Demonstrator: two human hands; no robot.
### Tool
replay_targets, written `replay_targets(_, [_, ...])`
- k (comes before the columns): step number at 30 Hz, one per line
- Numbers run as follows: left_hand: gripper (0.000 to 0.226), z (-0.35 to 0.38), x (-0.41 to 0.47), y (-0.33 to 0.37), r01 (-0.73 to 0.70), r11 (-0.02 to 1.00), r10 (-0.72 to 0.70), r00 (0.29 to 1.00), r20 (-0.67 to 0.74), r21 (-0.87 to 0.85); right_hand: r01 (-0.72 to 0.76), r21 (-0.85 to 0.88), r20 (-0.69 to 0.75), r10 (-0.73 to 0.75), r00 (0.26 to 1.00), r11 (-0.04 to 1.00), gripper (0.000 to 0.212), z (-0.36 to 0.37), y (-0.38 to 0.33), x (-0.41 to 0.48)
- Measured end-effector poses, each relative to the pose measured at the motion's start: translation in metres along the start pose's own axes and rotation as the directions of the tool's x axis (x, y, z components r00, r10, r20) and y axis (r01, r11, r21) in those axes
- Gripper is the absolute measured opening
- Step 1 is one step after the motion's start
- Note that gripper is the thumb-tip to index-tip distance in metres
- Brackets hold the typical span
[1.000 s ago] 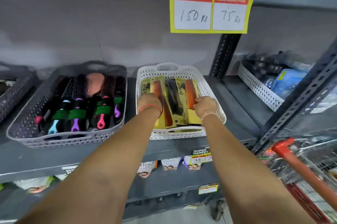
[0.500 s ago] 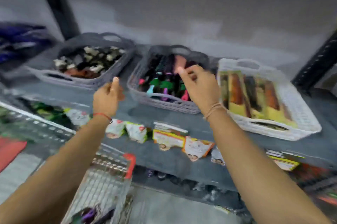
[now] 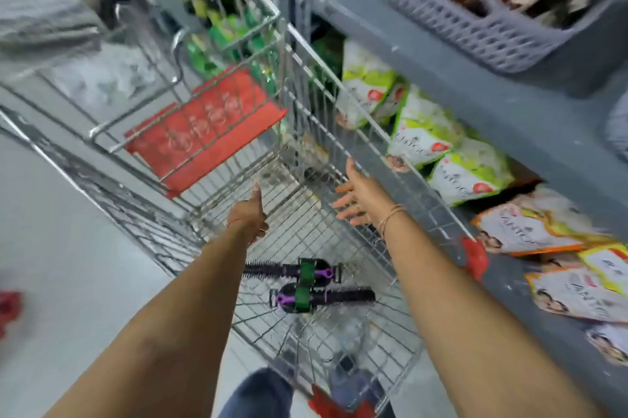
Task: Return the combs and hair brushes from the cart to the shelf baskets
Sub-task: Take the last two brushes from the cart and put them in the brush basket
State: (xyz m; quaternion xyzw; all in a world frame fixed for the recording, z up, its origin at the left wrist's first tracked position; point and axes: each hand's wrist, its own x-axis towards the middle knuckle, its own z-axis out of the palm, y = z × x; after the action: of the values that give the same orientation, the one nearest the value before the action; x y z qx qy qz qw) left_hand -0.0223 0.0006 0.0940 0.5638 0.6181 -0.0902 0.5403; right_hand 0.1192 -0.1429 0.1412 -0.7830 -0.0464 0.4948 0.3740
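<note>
Two black round hair brushes with purple handles and green bands (image 3: pixel 307 283) lie in the wire cart (image 3: pixel 339 152), light and rigid, best gripped at the handles; open right hand (image 3: pixel 360 201) and loosely curled, empty left hand (image 3: pixel 248 217) hover above.

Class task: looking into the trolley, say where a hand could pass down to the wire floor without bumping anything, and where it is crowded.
Free: the wire floor of the cart between the red flap and the two hair brushes, under the open left hand and right hand. Crowded: the near end, where the brushes lie side by side, and the lower shelf's packets beside the cart.
</note>
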Motion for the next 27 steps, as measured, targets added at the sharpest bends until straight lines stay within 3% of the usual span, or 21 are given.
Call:
replay_targets(3, [0.069, 0.009, 0.031, -0.028, 0.148, 0.986, -0.15, 0.989, 0.013, 0.081, -0.114, -0.066, 0.076, 0.119, 0.99, 0.991, 0.066, 0.025, 0.035, 0.038])
replay_targets(5, [0.056, 0.022, 0.046, -0.033, 0.163, 0.972, -0.18, 0.98, 0.086, 0.169, -0.12, -0.259, 0.116, 0.154, 0.981, 0.958, 0.054, 0.039, 0.06, 0.057])
replay_targets(7, [0.047, 0.038, 0.061, -0.036, 0.151, 0.973, -0.174, 0.977, 0.123, 0.175, -0.01, -0.668, 0.147, 0.145, 0.978, 0.744, 0.046, 0.05, 0.09, 0.083])
replay_targets(8, [0.048, 0.046, 0.069, -0.039, 0.159, 0.969, -0.184, 0.975, 0.124, 0.187, 0.063, -0.775, 0.164, 0.104, 0.981, 0.629, 0.046, 0.055, 0.102, 0.091])
replay_targets(11, [0.053, 0.066, 0.08, -0.065, 0.278, 0.908, -0.312, 0.948, 0.066, 0.313, 0.244, -0.818, 0.257, -0.048, 0.965, 0.521, 0.058, 0.079, 0.134, 0.1])
replay_targets(13, [0.057, 0.075, 0.079, -0.084, 0.344, 0.794, -0.365, 0.929, -0.058, 0.502, 0.369, -0.853, 0.359, -0.099, 0.928, 0.369, 0.069, 0.096, 0.152, 0.102])
replay_targets(15, [0.049, 0.079, 0.077, -0.094, 0.35, 0.736, -0.286, 0.937, -0.203, 0.579, 0.404, -0.884, 0.39, -0.107, 0.915, 0.237, 0.068, 0.106, 0.161, 0.108])
replay_targets(16, [0.046, 0.081, 0.078, -0.096, 0.322, 0.751, -0.204, 0.943, -0.261, 0.577, 0.399, -0.889, 0.379, -0.126, 0.917, 0.226, 0.059, 0.106, 0.158, 0.114])
replay_targets(18, [0.046, 0.081, 0.081, -0.094, 0.271, 0.852, -0.102, 0.925, -0.365, 0.447, 0.377, -0.855, 0.331, -0.186, 0.925, 0.355, 0.037, 0.099, 0.142, 0.127])
replay_targets(20, [0.048, 0.08, 0.087, -0.086, 0.235, 0.941, -0.092, 0.87, -0.484, 0.245, 0.299, -0.739, 0.204, -0.222, 0.953, 0.604, 0.031, 0.084, 0.122, 0.139])
replay_targets(22, [0.051, 0.079, 0.093, -0.077, 0.212, 0.97, -0.111, 0.822, -0.559, 0.119, 0.18, -0.457, 0.164, -0.116, 0.98, 0.871, 0.033, 0.069, 0.104, 0.147])
replay_targets(23, [0.052, 0.082, 0.097, -0.074, 0.207, 0.975, -0.129, 0.828, -0.545, 0.084, 0.123, -0.396, 0.241, -0.027, 0.97, 0.91, 0.027, 0.064, 0.098, 0.147])
replay_targets(24, [0.054, 0.086, 0.101, -0.072, 0.208, 0.975, -0.147, 0.861, -0.487, 0.074, 0.125, -0.486, 0.339, 0.055, 0.939, 0.865, 0.023, 0.062, 0.094, 0.145])
replay_targets(25, [0.057, 0.091, 0.104, -0.07, 0.208, 0.973, -0.154, 0.907, -0.393, 0.098, 0.191, -0.664, 0.413, 0.141, 0.9, 0.723, 0.029, 0.063, 0.093, 0.141])
replay_targets(27, [0.062, 0.104, 0.105, -0.07, 0.182, 0.96, -0.137, 0.968, -0.208, 0.213, 0.369, -0.878, 0.443, 0.223, 0.869, 0.304, 0.044, 0.07, 0.098, 0.126])
